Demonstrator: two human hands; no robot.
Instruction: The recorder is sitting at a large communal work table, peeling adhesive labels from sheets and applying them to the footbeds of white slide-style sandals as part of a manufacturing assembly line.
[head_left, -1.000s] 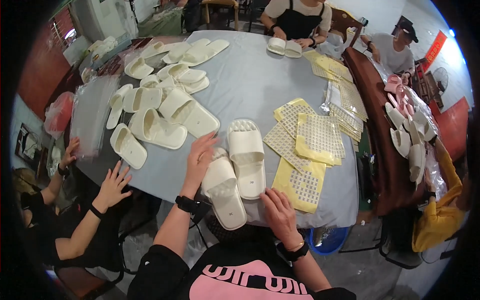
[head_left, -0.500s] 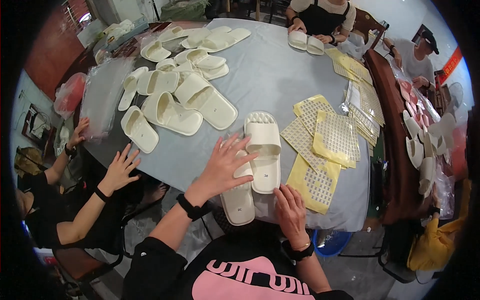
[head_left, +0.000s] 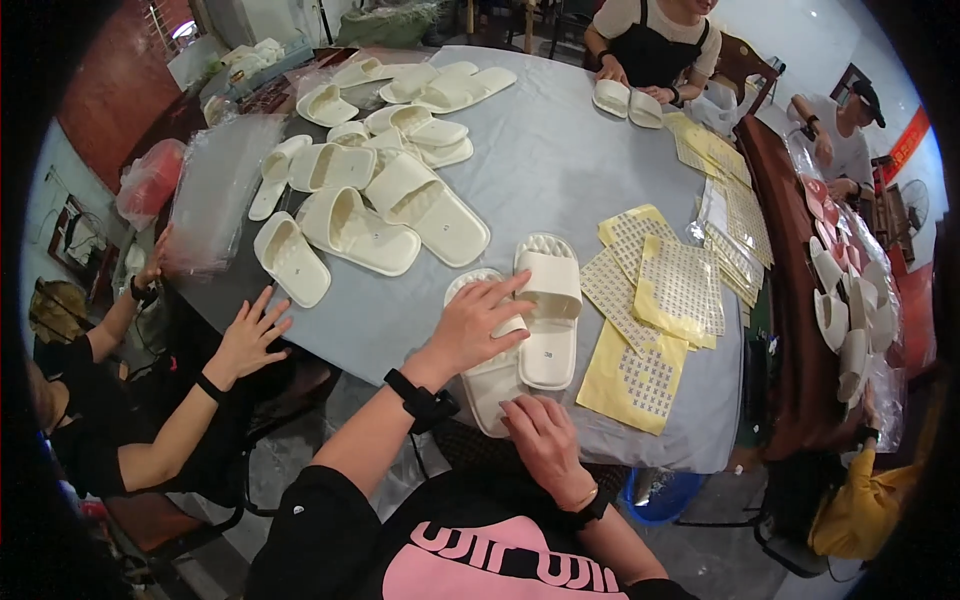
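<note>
Two cream slide slippers lie side by side at the near edge of the round grey table (head_left: 560, 160). My left hand (head_left: 475, 322) lies flat with spread fingers on the strap of the left slipper (head_left: 490, 380). My right hand (head_left: 545, 440) rests on that same slipper's heel end at the table edge. The right slipper (head_left: 548, 305) lies just beside them, untouched. Yellow sheets of small stickers (head_left: 665, 290) lie to the right of the pair.
A heap of cream slippers (head_left: 385, 195) covers the table's left. Another person's hand (head_left: 248, 335) rests at the left edge. A person at the far side handles a pair of slippers (head_left: 627, 100). More slippers (head_left: 845, 310) sit on a side table at right.
My left hand has moved from the right slipper's strap area onto the left slipper. My right hand has shifted onto the slipper's heel. The view has tilted slightly.
</note>
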